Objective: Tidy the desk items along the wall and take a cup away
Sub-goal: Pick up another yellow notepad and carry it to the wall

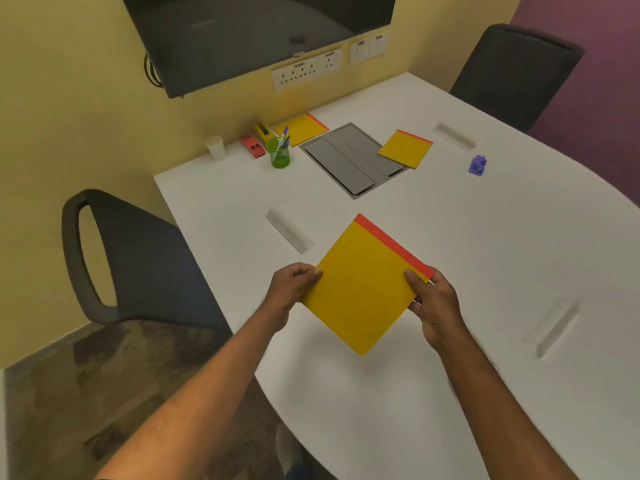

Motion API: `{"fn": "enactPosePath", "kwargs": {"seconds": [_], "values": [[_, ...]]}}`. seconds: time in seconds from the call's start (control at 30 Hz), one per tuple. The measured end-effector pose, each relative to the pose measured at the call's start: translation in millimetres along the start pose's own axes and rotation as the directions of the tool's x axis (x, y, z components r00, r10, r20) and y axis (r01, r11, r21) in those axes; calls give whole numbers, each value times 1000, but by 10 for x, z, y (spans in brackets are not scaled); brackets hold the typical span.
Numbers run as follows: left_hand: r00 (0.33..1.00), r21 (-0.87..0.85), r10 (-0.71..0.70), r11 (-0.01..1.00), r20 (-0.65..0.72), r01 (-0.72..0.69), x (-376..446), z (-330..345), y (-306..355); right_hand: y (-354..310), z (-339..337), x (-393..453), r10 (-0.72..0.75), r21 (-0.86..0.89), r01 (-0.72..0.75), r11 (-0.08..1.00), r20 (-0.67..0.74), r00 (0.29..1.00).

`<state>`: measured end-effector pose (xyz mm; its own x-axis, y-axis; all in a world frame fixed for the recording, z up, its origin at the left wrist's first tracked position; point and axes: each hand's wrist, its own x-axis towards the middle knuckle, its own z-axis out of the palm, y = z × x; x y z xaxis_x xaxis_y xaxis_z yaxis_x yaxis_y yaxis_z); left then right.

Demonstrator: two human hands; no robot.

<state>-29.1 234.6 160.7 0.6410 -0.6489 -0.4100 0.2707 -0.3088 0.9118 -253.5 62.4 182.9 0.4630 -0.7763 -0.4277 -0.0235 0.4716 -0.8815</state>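
Note:
A yellow notebook with a red spine strip (363, 285) is held above the near part of the white table (485, 271). My left hand (294, 285) grips its left corner and my right hand (431, 303) grips its right corner. A second yellow notebook (405, 148) lies half on the grey cable hatch (349, 161). A third one (301, 128) lies by the wall. A white paper cup (215, 146) stands at the table's far left corner. Beside it are a red stapler (253, 146), a yellow item (262, 131) and a green pen holder (279, 152) with pens.
A small purple object (477, 164) sits at the right of the table. A dark chair (138, 258) stands at the left side, another chair (516, 71) at the far right. A screen (256, 32) and wall sockets (304, 71) hang above the table's far edge.

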Motion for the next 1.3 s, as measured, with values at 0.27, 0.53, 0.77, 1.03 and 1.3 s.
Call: {"fn": "enactPosePath", "kwargs": {"seconds": [0.27,0.53,0.77,1.03,1.3], "values": [[988,-443,-138,883,74,156,104,-495,54,-11,679,70,51,139,-41,989,-67,996],[991,-637,-136,763,8,110,246,-375,389,-283,850,380,62,223,-61,973,1,998],[982,-642,-176,760,-64,95,902,-427,751,-358,1107,909,66,201,-75,977,48,997],[979,-646,-202,749,-7,150,2357,-484,1096,-403,1625,2085,78,150,-84,985,46,996],[981,-603,-181,776,64,183,3965,-815,1514,-527,2395,3375,126,126,-111,986,-114,985]]}}
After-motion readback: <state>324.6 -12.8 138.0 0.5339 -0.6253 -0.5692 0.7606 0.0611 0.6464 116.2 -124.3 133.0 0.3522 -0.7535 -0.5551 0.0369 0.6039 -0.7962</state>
